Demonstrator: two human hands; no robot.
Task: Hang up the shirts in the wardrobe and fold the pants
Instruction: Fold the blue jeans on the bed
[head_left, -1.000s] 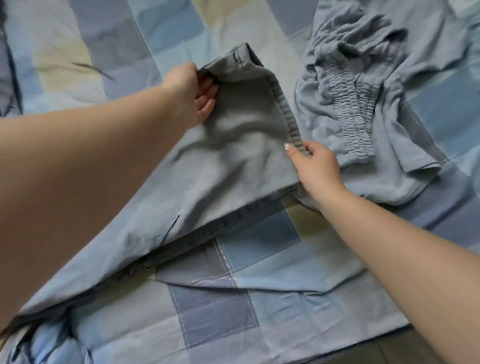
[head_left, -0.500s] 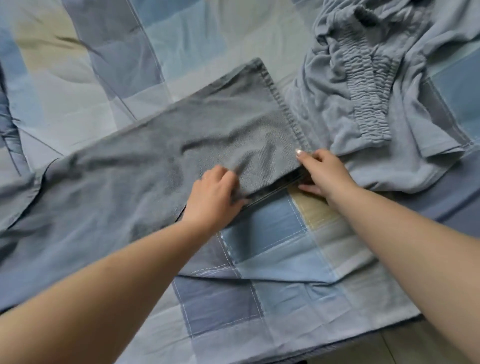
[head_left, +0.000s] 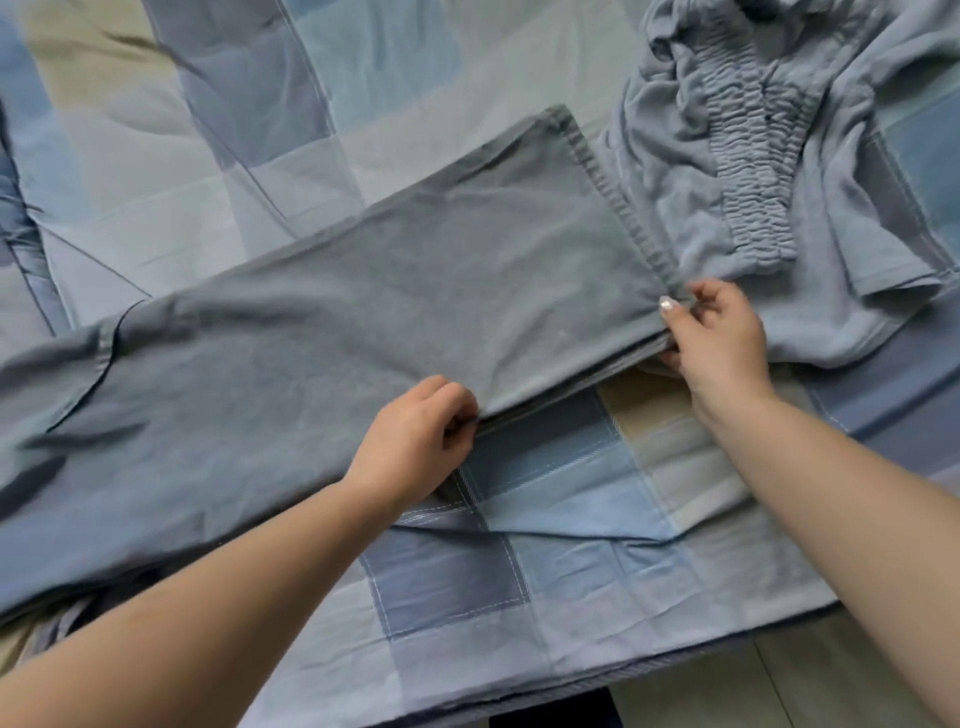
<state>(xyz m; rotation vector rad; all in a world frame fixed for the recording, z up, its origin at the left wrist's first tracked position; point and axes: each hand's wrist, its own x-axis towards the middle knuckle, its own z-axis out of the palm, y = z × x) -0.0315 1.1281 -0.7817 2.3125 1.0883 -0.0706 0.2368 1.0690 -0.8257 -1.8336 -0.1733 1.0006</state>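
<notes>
Grey-blue pants (head_left: 363, 317) lie flat across the bed, legs stacked one on the other, hems pointing right. My left hand (head_left: 415, 441) pinches the near edge of the legs at the middle. My right hand (head_left: 719, 338) pinches the near corner of the hems. A second, lighter blue garment with a ruched elastic band (head_left: 753, 171) lies crumpled at the upper right, touching the hems.
The bed is covered with a blue, grey and beige checked sheet (head_left: 545, 545). Its near edge runs along the bottom, with floor (head_left: 779, 686) beyond it at the lower right.
My left hand let go of the far hem corner and came down to the near edge of the legs. The pants now lie flat. My right hand stays at the hem corner.
</notes>
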